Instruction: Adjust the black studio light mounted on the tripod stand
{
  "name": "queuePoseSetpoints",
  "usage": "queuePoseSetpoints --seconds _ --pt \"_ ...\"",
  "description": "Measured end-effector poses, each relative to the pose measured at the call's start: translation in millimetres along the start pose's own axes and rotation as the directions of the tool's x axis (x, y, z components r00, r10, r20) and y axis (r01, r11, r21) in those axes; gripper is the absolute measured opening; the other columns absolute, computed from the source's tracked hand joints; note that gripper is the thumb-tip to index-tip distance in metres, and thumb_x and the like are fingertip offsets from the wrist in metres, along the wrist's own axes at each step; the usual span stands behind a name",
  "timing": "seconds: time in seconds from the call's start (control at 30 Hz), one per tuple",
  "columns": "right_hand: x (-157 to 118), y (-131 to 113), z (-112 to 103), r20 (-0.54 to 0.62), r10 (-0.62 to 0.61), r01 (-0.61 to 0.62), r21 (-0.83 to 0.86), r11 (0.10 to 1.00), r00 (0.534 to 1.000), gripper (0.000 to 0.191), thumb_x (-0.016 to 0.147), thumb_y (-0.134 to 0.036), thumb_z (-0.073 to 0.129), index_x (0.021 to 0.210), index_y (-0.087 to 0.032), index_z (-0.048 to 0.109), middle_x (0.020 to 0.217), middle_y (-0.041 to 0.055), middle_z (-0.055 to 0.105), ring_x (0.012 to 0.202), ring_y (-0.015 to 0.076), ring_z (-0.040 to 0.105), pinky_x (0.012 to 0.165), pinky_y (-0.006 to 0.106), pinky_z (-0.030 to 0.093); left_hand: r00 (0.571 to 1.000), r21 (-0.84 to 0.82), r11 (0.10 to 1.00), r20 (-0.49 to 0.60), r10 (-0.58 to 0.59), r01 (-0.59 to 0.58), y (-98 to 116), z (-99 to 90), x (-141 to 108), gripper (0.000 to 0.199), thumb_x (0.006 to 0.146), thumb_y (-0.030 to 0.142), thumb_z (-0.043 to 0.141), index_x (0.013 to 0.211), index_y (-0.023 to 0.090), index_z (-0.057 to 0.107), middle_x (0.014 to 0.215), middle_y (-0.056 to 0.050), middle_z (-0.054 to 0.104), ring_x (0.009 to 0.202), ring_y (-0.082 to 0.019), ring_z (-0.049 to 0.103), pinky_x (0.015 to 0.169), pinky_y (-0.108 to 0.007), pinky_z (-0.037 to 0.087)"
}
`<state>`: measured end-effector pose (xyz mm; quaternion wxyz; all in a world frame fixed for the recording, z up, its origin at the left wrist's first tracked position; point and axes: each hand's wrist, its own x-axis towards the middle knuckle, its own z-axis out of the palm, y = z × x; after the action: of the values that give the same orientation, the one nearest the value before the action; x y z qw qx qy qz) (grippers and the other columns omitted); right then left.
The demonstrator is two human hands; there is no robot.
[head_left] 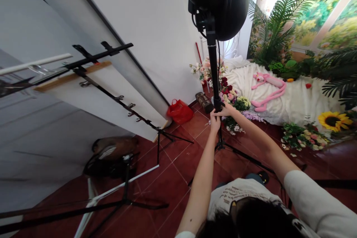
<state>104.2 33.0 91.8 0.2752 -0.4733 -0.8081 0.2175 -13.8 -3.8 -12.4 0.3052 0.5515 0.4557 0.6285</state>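
Note:
A black light stand [214, 70] rises at the centre and bears a large black studio lamp [223, 2] at its top. Low on the pole, my left hand [215, 119] has its fingers wrapped round the tube. Just above and to the right, my right hand [225, 109] grips the pole beside its black collar. Both hands are close together, and the stand's legs spread over the floor below them. A thin cable hangs along the pole from the lamp.
To the left stand a black backdrop frame [111, 95] with clips and a white board [125, 108]. A red bag [180, 111] lies by the wall. On the right are a white blanket [301, 100], a pink plush toy [272, 83], a sunflower [333, 121] and palm leaves.

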Motion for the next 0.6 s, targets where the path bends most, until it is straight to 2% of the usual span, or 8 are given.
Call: queuePoseSetpoints --seconds 0.1,0.2,0.27,0.37,0.47,0.53,0.6 --pt "-1.5 9.3 -1.6 0.013 0.000 -0.002 0.101 0.995 1.000 0.049 0.061 -0.052 0.086 0.088 -0.016 0.067 0.077 0.0017 0.067 0.074 0.0182 0.060 0.078 0.031 0.050 1.000 0.006 1.000 0.012 0.010 -0.011 4.7 -1.2 -1.0 0.050 0.096 0.058 0.042 0.128 0.020 0.053 0.128 -0.015 0.058 0.127 -0.025 0.055 0.116 -0.047 0.039" --pt "-12.0 23.6 4.9 -0.049 0.112 -0.092 0.301 0.949 0.993 0.063 0.057 -0.047 0.088 0.106 -0.014 0.065 0.091 0.0041 0.070 0.083 0.0191 0.063 0.080 0.031 0.052 1.000 0.029 1.000 0.026 -0.002 0.001 7.5 -2.5 -1.7 0.050 0.096 0.059 0.043 0.128 0.022 0.053 0.127 -0.014 0.058 0.126 -0.025 0.055 0.114 -0.047 0.041" --pt "-19.2 32.4 12.4 -0.054 0.200 -0.153 0.465 0.872 0.978 0.064 0.059 -0.044 0.087 0.111 -0.014 0.063 0.098 0.0049 0.070 0.088 0.0190 0.064 0.082 0.031 0.054 1.000 0.044 0.999 0.022 -0.015 0.014 8.6 -3.1 -2.0 0.051 0.095 0.061 0.044 0.127 0.022 0.054 0.126 -0.014 0.059 0.125 -0.025 0.055 0.114 -0.047 0.041" --pt "-23.3 39.9 23.8 -0.029 0.322 -0.222 0.664 0.714 0.946 0.046 0.070 -0.044 0.077 0.105 -0.016 0.065 0.096 0.0040 0.070 0.086 0.0170 0.066 0.076 0.028 0.055 0.999 0.054 0.998 0.022 -0.030 0.029 9.5 -4.0 -2.3 0.052 0.095 0.062 0.045 0.126 0.022 0.054 0.126 -0.014 0.058 0.126 -0.025 0.056 0.114 -0.046 0.041" --pt "-19.8 40.2 30.8 -0.033 0.417 -0.247 0.763 0.598 0.908 0.035 0.080 -0.051 0.066 0.091 -0.017 0.065 0.083 0.0019 0.068 0.075 0.0136 0.065 0.067 0.023 0.052 0.999 0.068 0.997 0.032 -0.027 0.025 9.4 -4.9 -2.4 0.054 0.095 0.064 0.044 0.126 0.022 0.053 0.126 -0.015 0.058 0.126 -0.025 0.055 0.115 -0.046 0.040" --pt "-16.1 38.5 31.6 -0.076 0.429 -0.222 0.768 0.601 0.900 0.038 0.080 -0.056 0.066 0.084 -0.018 0.062 0.072 -0.0013 0.064 0.065 0.0117 0.060 0.062 0.022 0.050 0.999 0.072 0.997 0.035 -0.025 0.023 8.3 -5.3 -2.1 0.055 0.094 0.065 0.044 0.126 0.021 0.054 0.126 -0.015 0.058 0.127 -0.025 0.055 0.115 -0.046 0.040" --pt "-12.2 36.5 29.0 -0.107 0.432 -0.223 0.733 0.643 0.896 0.039 0.077 -0.057 0.069 0.080 -0.020 0.059 0.062 -0.0047 0.057 0.057 0.0109 0.055 0.056 0.022 0.048 0.999 0.070 0.997 0.042 -0.029 0.026 6.7 -5.4 -1.7 0.057 0.093 0.067 0.044 0.126 0.021 0.054 0.127 -0.015 0.058 0.126 -0.025 0.055 0.115 -0.047 0.040"
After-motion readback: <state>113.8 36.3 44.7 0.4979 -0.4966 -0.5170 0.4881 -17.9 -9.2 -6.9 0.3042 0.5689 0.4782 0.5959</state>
